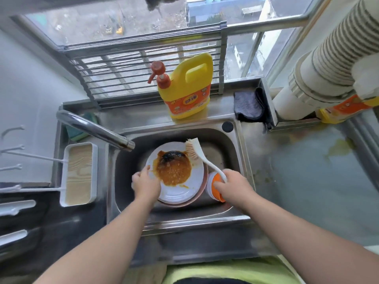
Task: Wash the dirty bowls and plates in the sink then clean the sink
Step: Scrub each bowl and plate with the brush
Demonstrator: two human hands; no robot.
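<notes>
A white plate (178, 193) smeared with orange sauce and a black burnt patch lies in the steel sink (229, 140), stacked on a pinkish plate (200, 198). My left hand (144, 184) grips the white plate's left rim. My right hand (233, 186) holds the handle of a white dish brush (200, 153), whose bristle head rests over the plate's upper right edge. An orange and white bowl (214, 188) sits at the sink's right, partly hidden under my right hand.
A chrome tap (92, 128) reaches over the sink from the left. A yellow detergent bottle (188, 89) stands on the back ledge, a dark cloth (248, 105) to its right and a green sponge (79, 131) behind the tap. A white tray (79, 173) sits at left.
</notes>
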